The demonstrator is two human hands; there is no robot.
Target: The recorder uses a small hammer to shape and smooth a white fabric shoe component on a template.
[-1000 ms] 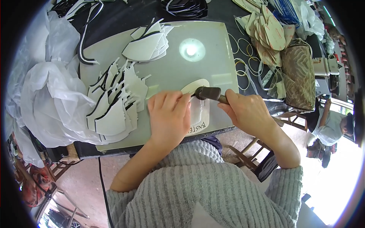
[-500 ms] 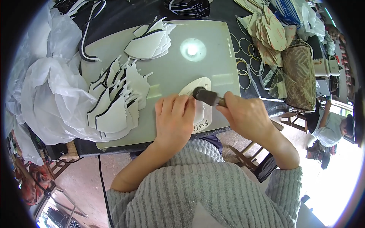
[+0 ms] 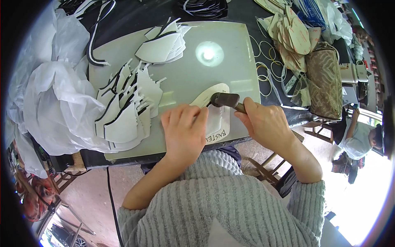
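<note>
One left hand [image 3: 185, 133] and one right hand [image 3: 268, 128], two in all. One hammer [image 3: 226, 100], one template [image 3: 214, 90], one white piece [image 3: 214, 121] on top. One mat [image 3: 232, 68] on one surface [image 3: 133, 16]. One near heap [image 3: 123, 123] and one far heap [image 3: 158, 49] of white cutouts [image 3: 150, 92], too overlapped for a count. One tan pile [image 3: 291, 37], likewise uncountable; one black stack [image 3: 203, 9]; one pouch [image 3: 324, 88]. One other person [image 3: 356, 140].

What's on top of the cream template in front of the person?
A white piece lies on the cream template, with a dark hammer head over its upper edge. Whatever the left hand covers there cannot be seen.
</note>
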